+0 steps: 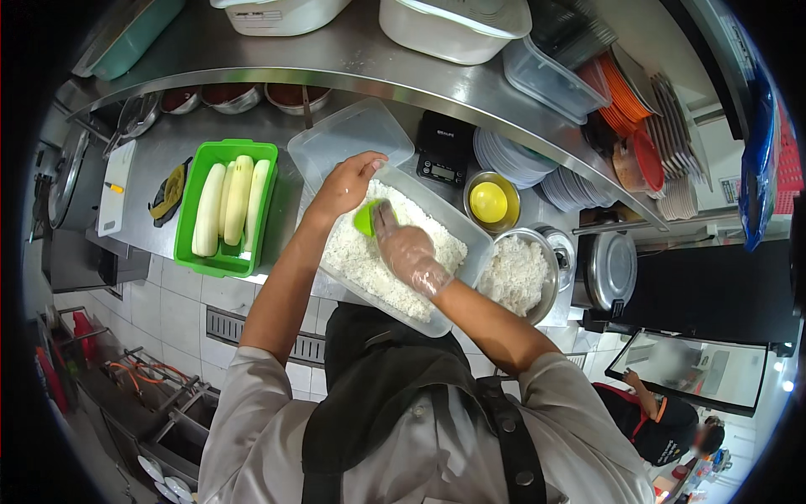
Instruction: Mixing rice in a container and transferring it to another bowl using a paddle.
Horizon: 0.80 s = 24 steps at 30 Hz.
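A clear plastic container [473, 252] sits tilted across the counter's front edge in front of me, filled with crumbly white food [352, 264]. My left hand [347, 184], bare, grips its far left corner by the rim. Inside the container, my right hand [408, 251] wears a clear plastic glove and holds a small lime-green cup [365, 218] against the white food. The fingers cover part of the cup, so its contents cannot be seen. Just right of the container, a metal bowl [549, 296] holds similar white food in looser clumps.
Left on the steel counter [283, 214] stands a green tub [182, 236] of peeled plantains [238, 200]. Behind are a clear lid [352, 135], a black scale [444, 151] and a bowl with a yellow cup [488, 201]. A steel shelf [352, 60] overhangs the back. A co-worker [655, 416] stands far right.
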Each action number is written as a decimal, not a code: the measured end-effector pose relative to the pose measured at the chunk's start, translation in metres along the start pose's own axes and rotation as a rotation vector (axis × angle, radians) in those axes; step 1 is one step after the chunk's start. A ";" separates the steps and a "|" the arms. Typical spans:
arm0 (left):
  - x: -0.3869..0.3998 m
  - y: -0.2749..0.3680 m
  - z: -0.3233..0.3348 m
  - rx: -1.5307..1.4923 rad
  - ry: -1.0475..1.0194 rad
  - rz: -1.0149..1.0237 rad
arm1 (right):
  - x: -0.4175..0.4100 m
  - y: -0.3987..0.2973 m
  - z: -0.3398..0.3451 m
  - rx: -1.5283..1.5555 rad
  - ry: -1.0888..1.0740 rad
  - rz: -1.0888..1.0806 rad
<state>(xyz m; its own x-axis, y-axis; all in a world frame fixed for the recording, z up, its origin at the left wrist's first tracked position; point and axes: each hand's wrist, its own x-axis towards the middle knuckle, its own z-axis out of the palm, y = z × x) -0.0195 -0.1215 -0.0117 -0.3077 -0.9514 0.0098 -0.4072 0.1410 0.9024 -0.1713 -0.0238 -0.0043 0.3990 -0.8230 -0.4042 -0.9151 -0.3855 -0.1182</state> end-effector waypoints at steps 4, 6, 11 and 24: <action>-0.001 -0.001 0.003 -0.034 0.036 0.020 | -0.041 0.000 0.029 0.038 -0.025 -0.022; 0.003 0.005 0.006 -0.013 0.039 0.016 | -0.038 0.032 0.032 0.090 -0.006 -0.105; -0.002 -0.001 0.005 -0.010 0.034 0.009 | -0.021 0.028 -0.041 0.037 0.209 0.003; -0.001 0.010 0.004 -0.002 0.028 -0.028 | -0.067 0.041 0.024 0.070 -0.174 -0.232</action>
<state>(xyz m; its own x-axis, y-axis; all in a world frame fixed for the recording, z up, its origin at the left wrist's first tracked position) -0.0261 -0.1179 -0.0045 -0.2717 -0.9624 -0.0030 -0.4137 0.1140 0.9032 -0.2370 0.0261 -0.0038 0.5874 -0.6298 -0.5082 -0.8048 -0.5203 -0.2855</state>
